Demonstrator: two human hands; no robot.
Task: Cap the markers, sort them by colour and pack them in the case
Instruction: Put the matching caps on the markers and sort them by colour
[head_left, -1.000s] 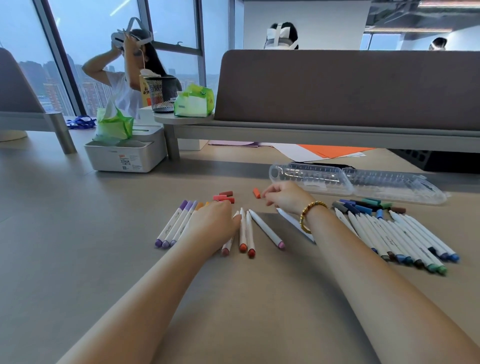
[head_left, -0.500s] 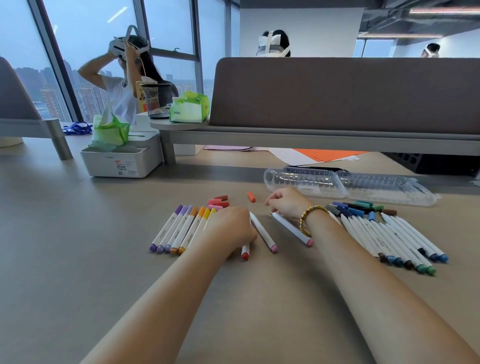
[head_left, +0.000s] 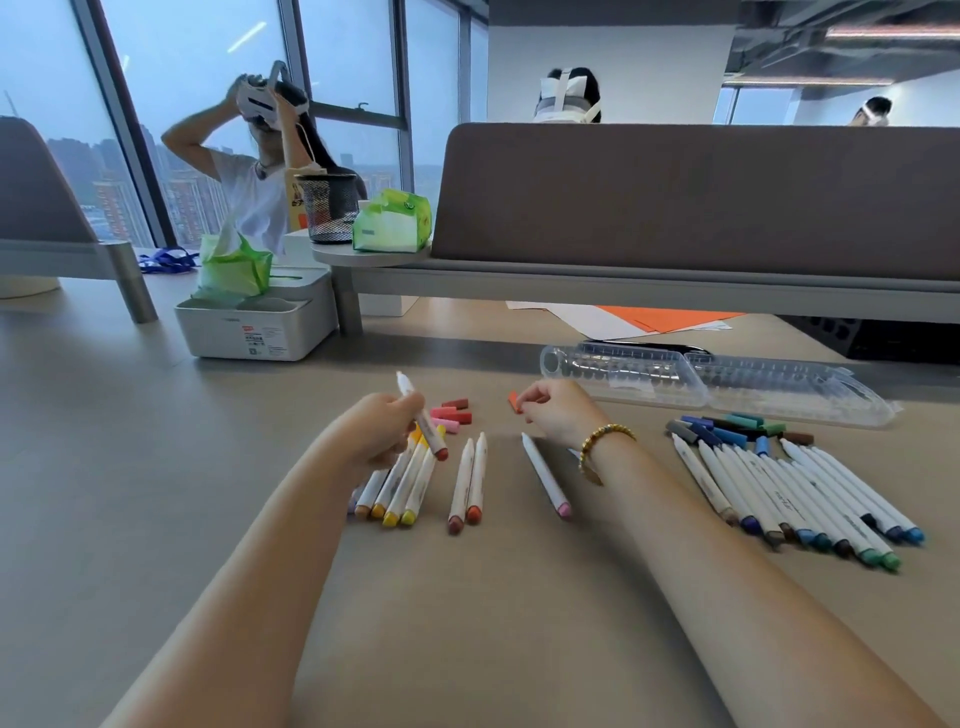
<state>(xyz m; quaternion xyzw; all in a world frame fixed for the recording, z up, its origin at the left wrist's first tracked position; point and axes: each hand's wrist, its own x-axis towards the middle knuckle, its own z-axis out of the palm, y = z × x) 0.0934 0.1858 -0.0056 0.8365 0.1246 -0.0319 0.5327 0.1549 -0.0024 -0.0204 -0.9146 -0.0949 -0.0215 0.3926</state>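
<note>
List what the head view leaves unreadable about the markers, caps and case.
- Purple markers, head view: mostly hidden behind the left hand.
- Orange cap: part covered by right hand fingers.
- Clear case: contents unclear through glare.
- Print on the marker barrels: too small.

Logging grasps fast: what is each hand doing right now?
Left hand: grips a red-ended marker, lifted off the table.
Right hand: pinches an orange cap at the fingertips.
</note>
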